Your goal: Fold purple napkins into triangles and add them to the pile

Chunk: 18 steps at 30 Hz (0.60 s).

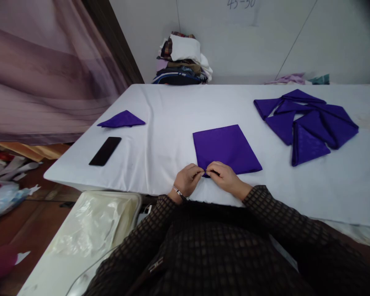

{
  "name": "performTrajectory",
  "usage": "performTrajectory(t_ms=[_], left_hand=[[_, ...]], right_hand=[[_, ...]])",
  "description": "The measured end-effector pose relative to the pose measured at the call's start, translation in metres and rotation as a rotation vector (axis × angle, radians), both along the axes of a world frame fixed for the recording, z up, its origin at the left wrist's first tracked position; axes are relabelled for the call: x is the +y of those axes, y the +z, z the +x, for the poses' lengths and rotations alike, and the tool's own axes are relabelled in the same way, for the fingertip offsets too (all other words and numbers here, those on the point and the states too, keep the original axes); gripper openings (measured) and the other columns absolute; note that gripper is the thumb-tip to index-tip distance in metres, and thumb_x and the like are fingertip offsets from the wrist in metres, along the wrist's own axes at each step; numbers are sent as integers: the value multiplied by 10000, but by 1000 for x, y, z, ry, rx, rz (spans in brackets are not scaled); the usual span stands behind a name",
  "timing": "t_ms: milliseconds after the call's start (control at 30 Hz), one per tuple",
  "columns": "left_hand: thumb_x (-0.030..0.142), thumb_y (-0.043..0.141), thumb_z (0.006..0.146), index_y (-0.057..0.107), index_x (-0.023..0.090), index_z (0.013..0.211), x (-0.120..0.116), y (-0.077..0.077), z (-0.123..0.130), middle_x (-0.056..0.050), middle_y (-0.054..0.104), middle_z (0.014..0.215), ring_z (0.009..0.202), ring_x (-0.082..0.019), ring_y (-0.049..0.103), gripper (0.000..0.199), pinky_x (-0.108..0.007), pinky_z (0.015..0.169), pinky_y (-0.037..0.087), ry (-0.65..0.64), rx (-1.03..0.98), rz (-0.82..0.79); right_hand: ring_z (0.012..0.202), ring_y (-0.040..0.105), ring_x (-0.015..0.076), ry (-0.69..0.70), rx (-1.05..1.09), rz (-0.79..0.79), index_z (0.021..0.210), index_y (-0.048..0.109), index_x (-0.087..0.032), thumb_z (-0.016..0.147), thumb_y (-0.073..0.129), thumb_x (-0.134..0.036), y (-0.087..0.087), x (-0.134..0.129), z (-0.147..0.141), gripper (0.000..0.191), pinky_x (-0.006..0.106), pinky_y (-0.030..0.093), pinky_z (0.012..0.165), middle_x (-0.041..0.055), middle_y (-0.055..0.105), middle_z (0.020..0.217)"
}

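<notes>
A purple cloth, folded into a flat four-sided shape, lies on the white-covered table in front of me. My left hand pinches its near left corner between thumb and fingers, and a silver bracelet circles that wrist. Right beside it, my right hand also pinches the same corner, so the fingertips of both hands nearly meet. Fingers hide the corner itself. Farther right rests a loose group of folded purple cloths, several of them triangular. Another folded purple cloth sits by itself at the left.
A black phone lies near the left edge of the white tablecloth. Behind the table, a stack of folded clothes stands against the wall. A pinkish curtain hangs at left. Below it, a light-coloured surface carries clear plastic.
</notes>
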State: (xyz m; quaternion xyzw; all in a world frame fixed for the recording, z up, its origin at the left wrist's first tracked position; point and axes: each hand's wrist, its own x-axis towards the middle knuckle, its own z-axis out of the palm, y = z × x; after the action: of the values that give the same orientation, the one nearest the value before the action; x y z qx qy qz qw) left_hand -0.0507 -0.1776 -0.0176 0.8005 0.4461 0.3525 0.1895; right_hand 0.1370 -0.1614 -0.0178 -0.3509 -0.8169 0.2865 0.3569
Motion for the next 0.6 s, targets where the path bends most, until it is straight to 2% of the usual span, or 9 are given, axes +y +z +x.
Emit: performTrajectory(t_ms=[267, 367, 433, 600], left_hand=[[247, 502, 883, 642, 210, 888, -1, -1, 1, -8, 680, 807, 753, -138, 618, 145, -259, 703, 476, 43, 51, -102], [244, 500, 882, 644, 211, 880, -1, -1, 2, -3, 680, 793, 748, -137, 621, 148, -255, 695, 474, 47, 42, -128], [241, 503, 879, 644, 213, 872, -1, -1, 2, 2, 676, 777, 740, -136, 619, 144, -251, 688, 473, 50, 35, -140], [248, 506, 874, 643, 211, 862, -1, 0, 2, -1, 678, 785, 739, -135, 618, 142, -250, 684, 472, 47, -20, -145]], right_hand=[[829, 561, 172, 19, -28, 1, 854, 605, -212, 889, 493, -185, 0, 0, 1, 121, 314, 445, 767, 38, 621, 851], [855, 562, 183, 28, -68, 7, 895, 608, -212, 867, 551, -230, 1, -1, 2, 66, 326, 449, 775, 44, 626, 880], [874, 561, 195, 28, -98, 14, 922, 607, -212, 839, 598, -255, 1, -1, 3, 94, 336, 451, 778, 50, 627, 904], [845, 564, 181, 30, -39, 2, 865, 617, -214, 850, 555, -195, 1, 0, 2, 67, 322, 445, 767, 40, 627, 860]])
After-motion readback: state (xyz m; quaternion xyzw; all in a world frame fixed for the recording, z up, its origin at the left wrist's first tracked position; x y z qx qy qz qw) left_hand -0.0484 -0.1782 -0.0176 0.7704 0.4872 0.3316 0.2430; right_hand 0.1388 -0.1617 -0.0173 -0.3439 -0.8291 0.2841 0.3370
